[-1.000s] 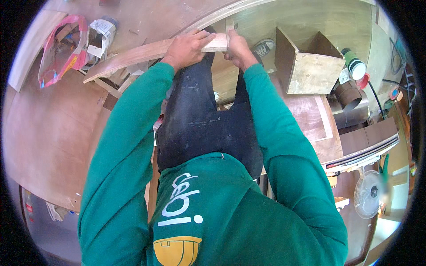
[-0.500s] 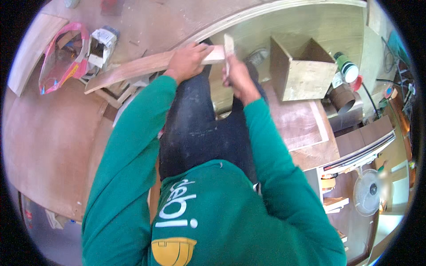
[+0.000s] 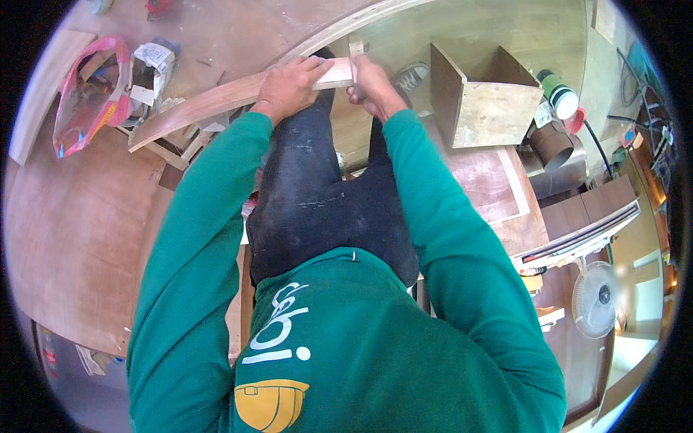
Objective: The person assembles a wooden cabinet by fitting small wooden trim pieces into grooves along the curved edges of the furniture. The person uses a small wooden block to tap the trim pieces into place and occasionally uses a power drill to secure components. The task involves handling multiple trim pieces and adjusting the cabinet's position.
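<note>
From the head camera, the one view I have, I look down past green sleeves to two bare hands at work over dark trousers (image 3: 325,216). My left hand (image 3: 290,86) is closed over a long wooden board (image 3: 198,105) near its right-hand end, fingers curled across the upper edge. The board lies slantwise in front of the legs, its far end reaching down to the left; I can't tell whether it rests on a knee. My right hand (image 3: 373,79) has its fingers folded around a thin flat strip (image 3: 355,46), which stands upright against the board's right end. The strip is small from here, perhaps wood, and the palm hides its lower part.

Right of that hand I see a shoe (image 3: 412,76), then an open wooden box (image 3: 497,114) with a green can (image 3: 556,92) just beside it. Off to the left sits a pink bag (image 3: 120,101).
</note>
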### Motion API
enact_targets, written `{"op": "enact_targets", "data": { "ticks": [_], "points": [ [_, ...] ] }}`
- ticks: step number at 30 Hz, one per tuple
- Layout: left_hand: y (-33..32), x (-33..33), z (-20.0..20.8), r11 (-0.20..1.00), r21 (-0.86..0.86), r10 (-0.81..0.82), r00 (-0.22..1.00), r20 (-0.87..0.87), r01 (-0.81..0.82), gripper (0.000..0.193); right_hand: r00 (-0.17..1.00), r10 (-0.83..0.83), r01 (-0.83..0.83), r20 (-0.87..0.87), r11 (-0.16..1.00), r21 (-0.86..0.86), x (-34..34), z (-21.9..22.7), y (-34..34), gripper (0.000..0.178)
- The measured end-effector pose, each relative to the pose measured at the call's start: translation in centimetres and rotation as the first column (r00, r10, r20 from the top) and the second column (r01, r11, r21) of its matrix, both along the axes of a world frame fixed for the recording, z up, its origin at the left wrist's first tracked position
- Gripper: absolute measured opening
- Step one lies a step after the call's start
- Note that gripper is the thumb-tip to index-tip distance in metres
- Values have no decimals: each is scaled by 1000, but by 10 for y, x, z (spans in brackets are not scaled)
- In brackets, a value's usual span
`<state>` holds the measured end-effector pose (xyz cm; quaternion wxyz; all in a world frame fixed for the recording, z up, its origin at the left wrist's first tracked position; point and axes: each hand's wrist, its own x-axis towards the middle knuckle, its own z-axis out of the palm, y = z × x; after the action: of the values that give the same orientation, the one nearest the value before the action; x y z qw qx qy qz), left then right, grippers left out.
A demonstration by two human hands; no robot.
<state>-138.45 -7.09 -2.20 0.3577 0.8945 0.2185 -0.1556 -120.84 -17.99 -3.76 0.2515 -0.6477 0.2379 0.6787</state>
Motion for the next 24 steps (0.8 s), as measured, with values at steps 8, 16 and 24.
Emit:
{"op": "enact_targets", "data": {
  "ticks": [8, 16, 24],
  "points": [
    [8, 4, 3, 1000, 8, -20, 1000, -9, 20, 63, 1000, 11, -11, 3, 1000, 26, -3, 53, -7, 43],
    [8, 2, -3, 1000, 11, -7, 999, 39, 7, 60, 999, -6, 3, 45, 997, 77, -7, 57, -9, 46],
    [11, 3, 1, 1000, -10, -15, 999, -38, 15, 65, 999, -33, 33, 0, 997, 74, 2, 3, -4, 46]
  ]
}}
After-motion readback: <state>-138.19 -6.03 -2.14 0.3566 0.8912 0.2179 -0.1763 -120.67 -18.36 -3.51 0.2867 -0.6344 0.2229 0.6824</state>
